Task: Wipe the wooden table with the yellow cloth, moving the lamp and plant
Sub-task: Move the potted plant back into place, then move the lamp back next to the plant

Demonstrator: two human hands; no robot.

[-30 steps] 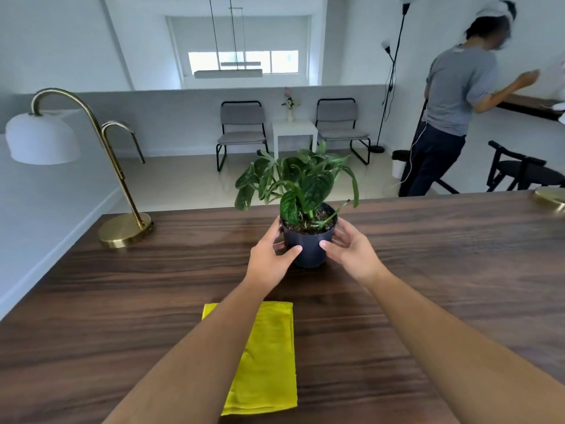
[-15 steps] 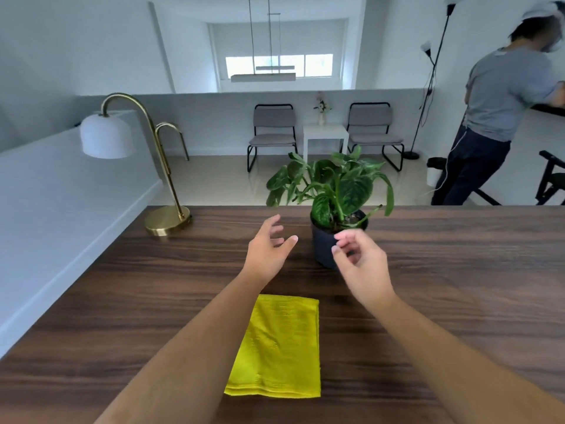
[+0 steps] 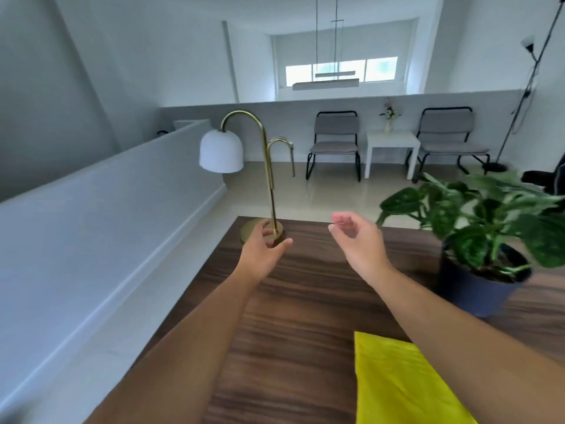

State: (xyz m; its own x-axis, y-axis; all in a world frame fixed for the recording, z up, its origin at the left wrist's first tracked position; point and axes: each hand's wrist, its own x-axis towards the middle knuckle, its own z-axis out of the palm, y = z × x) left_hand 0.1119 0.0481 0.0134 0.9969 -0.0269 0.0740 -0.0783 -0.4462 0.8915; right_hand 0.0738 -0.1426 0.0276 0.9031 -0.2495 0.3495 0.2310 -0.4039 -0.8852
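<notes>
A brass lamp (image 3: pixel 269 179) with a white dome shade stands at the far left corner of the dark wooden table (image 3: pixel 305 301). My left hand (image 3: pixel 261 252) is open just in front of its round base, fingers apart and holding nothing. My right hand (image 3: pixel 357 243) hovers open a little to the right of the lamp. The green plant in a dark blue pot (image 3: pixel 477 286) stands on the table at the right, untouched. A folded yellow cloth (image 3: pixel 397 384) lies flat near the front, partly under my right forearm.
A low white wall (image 3: pixel 91 240) runs along the table's left edge. Beyond the far edge lies open floor with two grey chairs (image 3: pixel 334 142), a small white side table (image 3: pixel 393 148) and a floor lamp (image 3: pixel 519 102).
Both hands let go of the plant pot and moved left toward the lamp. My view swung left, so the plant and cloth now sit at the right.
</notes>
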